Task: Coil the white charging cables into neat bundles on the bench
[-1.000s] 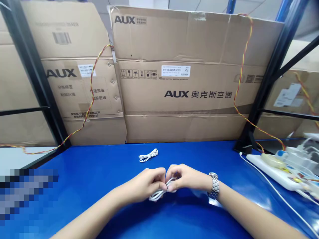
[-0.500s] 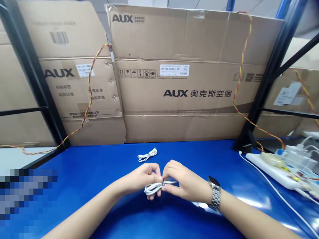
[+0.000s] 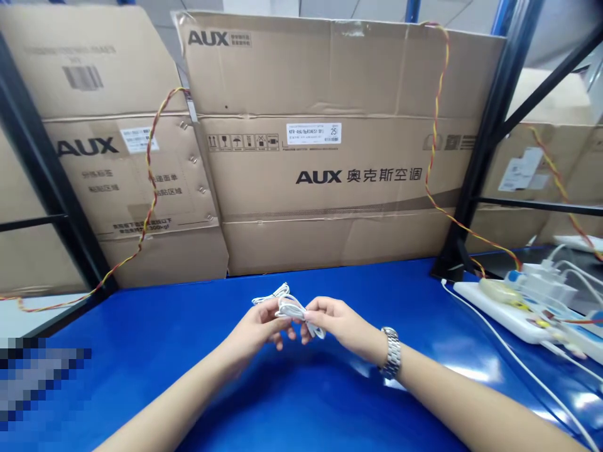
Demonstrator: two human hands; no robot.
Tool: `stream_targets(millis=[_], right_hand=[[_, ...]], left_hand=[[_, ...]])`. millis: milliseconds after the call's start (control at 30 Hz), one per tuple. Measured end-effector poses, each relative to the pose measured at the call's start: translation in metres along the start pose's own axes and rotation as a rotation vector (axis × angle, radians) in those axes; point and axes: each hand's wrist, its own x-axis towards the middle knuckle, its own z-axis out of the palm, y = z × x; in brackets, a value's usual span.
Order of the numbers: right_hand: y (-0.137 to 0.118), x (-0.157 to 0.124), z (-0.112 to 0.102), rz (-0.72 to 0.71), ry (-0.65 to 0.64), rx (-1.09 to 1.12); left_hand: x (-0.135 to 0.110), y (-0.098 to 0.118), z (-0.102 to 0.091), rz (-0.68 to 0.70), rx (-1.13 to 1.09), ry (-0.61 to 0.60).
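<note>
Both of my hands meet over the blue table (image 3: pixel 141 351), holding a coiled white cable (image 3: pixel 293 309) between them. My left hand (image 3: pixel 257 324) pinches the coil's left end with its fingers curled. My right hand (image 3: pixel 335 322), with a metal watch (image 3: pixel 391 352) on its wrist, grips the coil's right end. A second bundled white cable (image 3: pixel 269 295) lies on the table just beyond my left hand, partly hidden by the held coil.
Large AUX cardboard boxes (image 3: pixel 330 144) stand along the table's far edge behind black rack posts (image 3: pixel 475 150). A white power strip (image 3: pixel 522 311) with plugs and white leads lies at the right. Twisted red-yellow wires (image 3: pixel 151 182) hang over the boxes.
My hands have lifted the coiled cable and carried it further from me, close to the second bundle. The camera has shifted right.
</note>
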Motion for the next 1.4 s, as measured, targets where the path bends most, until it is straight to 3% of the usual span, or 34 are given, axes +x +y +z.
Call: stream_targets(millis=[233, 600, 833, 1067, 1300, 1400], right_hand=[[0.006, -0.001, 0.002, 0.133, -0.107, 0.262], [0.004, -0.001, 0.007, 0.146, -0.156, 0.340], [0.007, 0.001, 0.009, 0.116, -0.112, 0.344], [0.010, 0.004, 0.009, 0.038, -0.009, 0.000], [0.007, -0.007, 0.014, -0.110, 0.135, -0.725], [0.007, -0.009, 0.016, -0.177, 0.145, -0.902]], left_hand=[[-0.001, -0.002, 0.002, 0.044, 0.075, 0.076], [0.000, -0.010, 0.002, 0.040, 0.124, 0.147], [-0.003, -0.011, 0.007, 0.040, 0.144, 0.164], [-0.006, -0.011, 0.014, 0.060, 0.127, 0.113], [-0.009, -0.008, 0.016, -0.067, 0.243, 0.266], [-0.008, -0.010, 0.017, -0.090, 0.256, 0.288]])
